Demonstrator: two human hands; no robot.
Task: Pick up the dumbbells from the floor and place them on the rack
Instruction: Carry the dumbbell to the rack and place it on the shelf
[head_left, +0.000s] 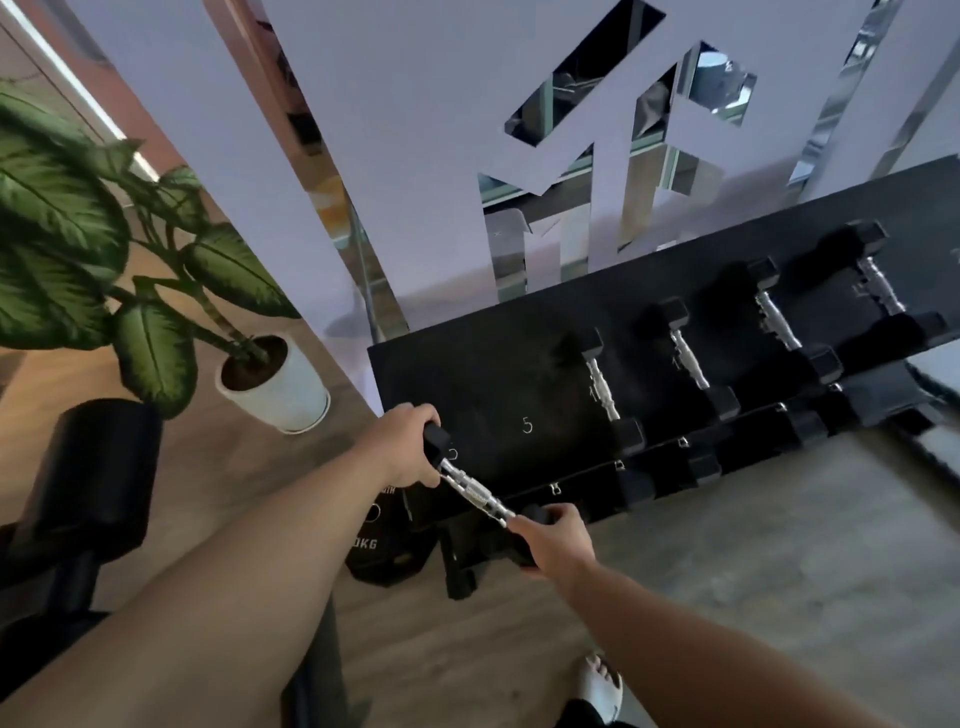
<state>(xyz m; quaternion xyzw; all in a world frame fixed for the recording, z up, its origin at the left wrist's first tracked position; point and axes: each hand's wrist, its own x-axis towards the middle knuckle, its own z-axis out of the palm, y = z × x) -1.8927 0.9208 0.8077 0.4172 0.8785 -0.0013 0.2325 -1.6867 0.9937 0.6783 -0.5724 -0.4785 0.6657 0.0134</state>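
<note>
A small black dumbbell (475, 491) with a chrome handle hangs over the left end of the black rack (498, 395). My left hand (402, 444) grips its far black head, and my right hand (553, 540) grips its near head. The dumbbell lies slanted above the rack's front edge, beside a slot marked 5. Several more black dumbbells (605, 389) rest in a row on the top shelf, running to the right. A lower shelf (675, 467) holds other dark weights.
A potted plant (265, 379) in a white pot stands left of the rack. A black padded bench (88, 483) is at the far left. A large black weight marked KG (371, 545) sits on the wooden floor below the rack. My sandalled foot (602, 686) shows at the bottom.
</note>
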